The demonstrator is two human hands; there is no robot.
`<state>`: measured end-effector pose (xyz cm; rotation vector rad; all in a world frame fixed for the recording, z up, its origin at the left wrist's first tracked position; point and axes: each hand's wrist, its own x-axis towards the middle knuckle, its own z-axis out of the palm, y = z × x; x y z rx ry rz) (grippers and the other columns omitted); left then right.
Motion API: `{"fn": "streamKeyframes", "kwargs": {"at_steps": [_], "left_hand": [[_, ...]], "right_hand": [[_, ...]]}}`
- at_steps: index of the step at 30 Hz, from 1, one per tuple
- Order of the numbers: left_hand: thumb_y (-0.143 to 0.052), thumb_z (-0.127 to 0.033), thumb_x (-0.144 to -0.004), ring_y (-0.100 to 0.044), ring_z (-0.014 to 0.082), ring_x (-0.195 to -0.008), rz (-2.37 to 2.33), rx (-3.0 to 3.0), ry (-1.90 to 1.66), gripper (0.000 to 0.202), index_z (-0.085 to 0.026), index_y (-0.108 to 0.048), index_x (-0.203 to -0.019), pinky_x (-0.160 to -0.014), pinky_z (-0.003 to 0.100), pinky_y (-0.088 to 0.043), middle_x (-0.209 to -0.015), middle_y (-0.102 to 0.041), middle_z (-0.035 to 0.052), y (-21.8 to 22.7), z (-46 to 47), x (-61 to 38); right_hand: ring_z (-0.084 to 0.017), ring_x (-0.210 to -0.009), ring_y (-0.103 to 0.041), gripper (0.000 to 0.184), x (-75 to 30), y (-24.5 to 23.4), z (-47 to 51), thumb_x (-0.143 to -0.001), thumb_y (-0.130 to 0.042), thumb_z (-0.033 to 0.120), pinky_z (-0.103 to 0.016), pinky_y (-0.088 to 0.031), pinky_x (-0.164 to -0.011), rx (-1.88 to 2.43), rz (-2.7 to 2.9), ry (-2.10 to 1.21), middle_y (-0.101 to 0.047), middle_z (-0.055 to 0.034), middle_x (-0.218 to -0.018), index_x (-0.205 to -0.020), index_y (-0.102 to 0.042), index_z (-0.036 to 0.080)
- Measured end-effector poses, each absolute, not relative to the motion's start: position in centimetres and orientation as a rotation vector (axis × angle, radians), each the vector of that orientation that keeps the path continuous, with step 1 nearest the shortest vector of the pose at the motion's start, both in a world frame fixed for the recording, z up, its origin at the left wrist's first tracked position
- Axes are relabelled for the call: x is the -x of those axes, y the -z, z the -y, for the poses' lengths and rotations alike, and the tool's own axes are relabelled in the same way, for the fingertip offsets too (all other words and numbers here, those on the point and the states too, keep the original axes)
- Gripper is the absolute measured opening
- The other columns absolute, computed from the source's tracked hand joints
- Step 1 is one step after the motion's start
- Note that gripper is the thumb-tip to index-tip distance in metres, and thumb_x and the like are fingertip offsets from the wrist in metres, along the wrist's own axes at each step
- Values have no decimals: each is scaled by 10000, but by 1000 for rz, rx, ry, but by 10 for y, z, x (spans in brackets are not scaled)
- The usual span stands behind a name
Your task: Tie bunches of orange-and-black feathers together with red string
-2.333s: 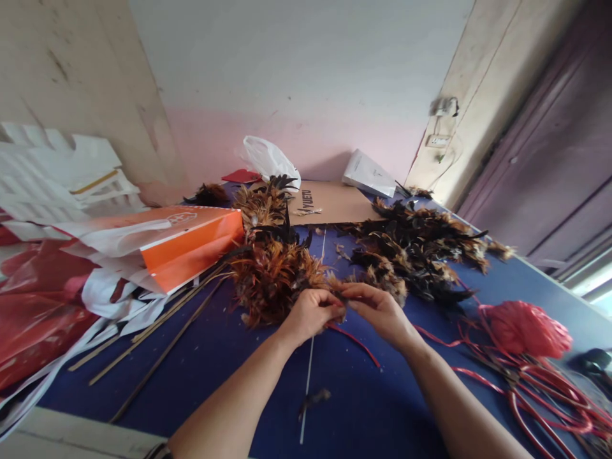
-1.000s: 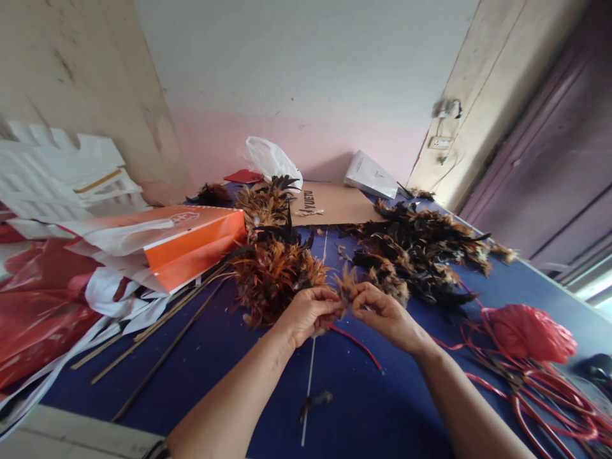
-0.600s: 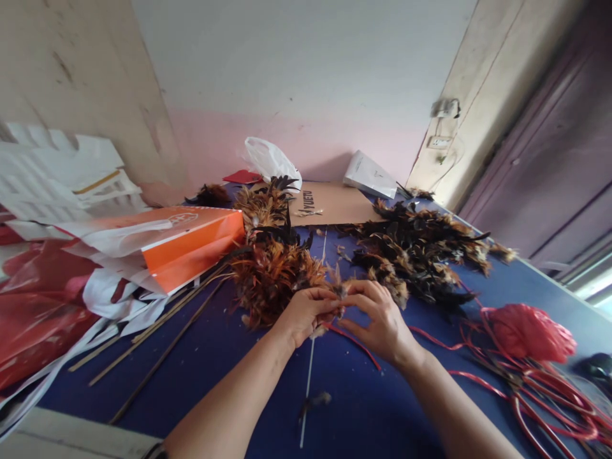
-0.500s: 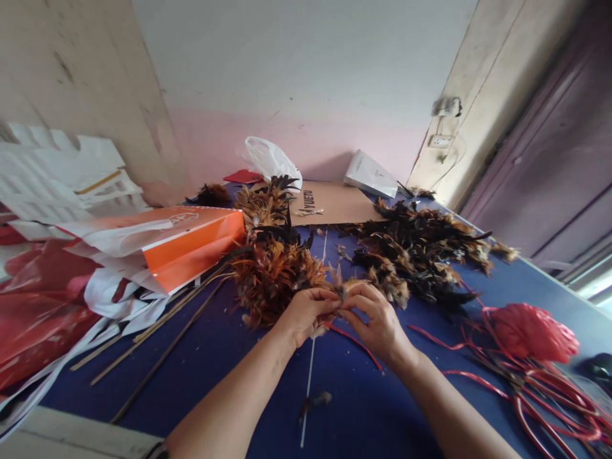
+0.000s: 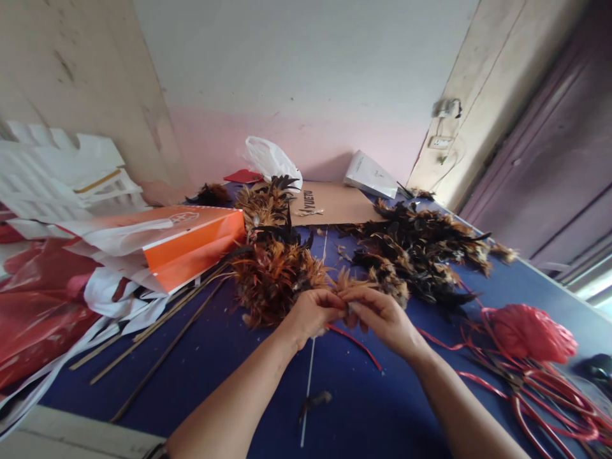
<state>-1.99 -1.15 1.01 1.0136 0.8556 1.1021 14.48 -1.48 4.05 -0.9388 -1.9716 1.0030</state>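
Note:
My left hand (image 5: pixel 313 314) and my right hand (image 5: pixel 377 313) meet over the middle of the blue table (image 5: pixel 268 395). Both are closed in a pinch on a small tuft of tan feathers (image 5: pixel 351 280), whose tips fan out beyond my fingers. The fingers hide the tuft's base. Just past my left hand lies a bushy bundle of reddish-brown and black feathers (image 5: pixel 272 280). A strip of red plastic cord (image 5: pixel 358 347) runs out from under my hands toward the right.
Dark feather clumps (image 5: pixel 421 248) spread at the right, near a red plastic ball (image 5: pixel 533 333) and red-handled scissors (image 5: pixel 540 401). An orange paper bag (image 5: pixel 196 248) and thin sticks (image 5: pixel 157 322) lie left. Flat cardboard (image 5: pixel 339 201) is at the back. A loose feather (image 5: pixel 315 400) lies in front.
My right hand has shifted slightly and turned, its fingers now closer over the left fingertips. More of the tan tuft shows above the fingers. The left hand has barely moved.

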Motion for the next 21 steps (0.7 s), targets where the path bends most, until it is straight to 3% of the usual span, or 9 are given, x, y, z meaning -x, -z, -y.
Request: {"fn": "streamKeyframes", "kwargs": {"at_steps": [3,9,13,21], "left_hand": [[-736,-202,-533,-516,71,-429,-894,-1120,-1094,188,-130,-611,-653,-398,162,-350,-555,-628,10,-10,13,17],[-694,-228,-598,-502,66,-451,-971,-1295,-1131,187,-133,-647,-753,-406,161,-353,-645,-646,27,-9,13,17],[-662,-197,-627,-505,68,-475,-988,-1394,-1141,172,-140,-647,-789,-446,170,-386,-674,-644,26,-8,13,18],[-616,-157,-656,-586,127,-658,-1061,-1564,-1238,144,-142,-640,-796,-614,212,-462,-730,-652,33,-9,13,16]], "right_hand": [[-110,-593,-559,222,-142,-34,14,-821,-394,188,-224,-443,-568,984,2050,-847,-598,-15,-671,-952,-573,173],[-145,-745,-573,220,-142,-33,13,-819,-390,153,-253,-424,-674,977,2178,-474,-620,-33,-824,-944,-564,203],[-147,-743,-578,230,-143,-33,14,-823,-385,145,-252,-425,-674,966,2209,-459,-622,-39,-834,-1002,-514,206],[-144,-763,-578,193,-144,-26,8,-775,-431,118,-261,-444,-697,977,2133,-491,-620,-35,-837,-934,-511,192]]}}
